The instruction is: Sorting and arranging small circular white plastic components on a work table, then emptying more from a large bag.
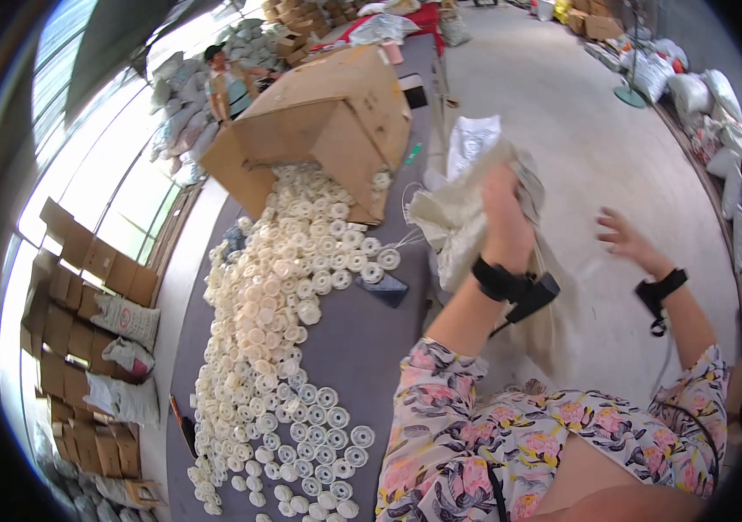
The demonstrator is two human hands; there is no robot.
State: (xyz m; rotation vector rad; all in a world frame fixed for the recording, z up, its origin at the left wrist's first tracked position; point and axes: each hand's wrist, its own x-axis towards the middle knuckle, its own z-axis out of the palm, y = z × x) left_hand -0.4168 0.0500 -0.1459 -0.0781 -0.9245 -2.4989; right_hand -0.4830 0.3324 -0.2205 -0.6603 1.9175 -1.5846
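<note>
My left hand is closed on a pale woven sack, which hangs at the right edge of the table; its fingertips are partly hidden in the folds. My right hand is off to the right, fingers apart, holding nothing. On the table, left of the sack, spreads a large heap of small round off-white plastic parts, some shaped like ringed discs. They spill from a big cardboard box lying on its side with its mouth toward me.
A dark flat object lies on the grey tabletop beside the heap. Flattened cartons and filled sacks stand along the left. More sacks line the right wall. A person stands beyond the box.
</note>
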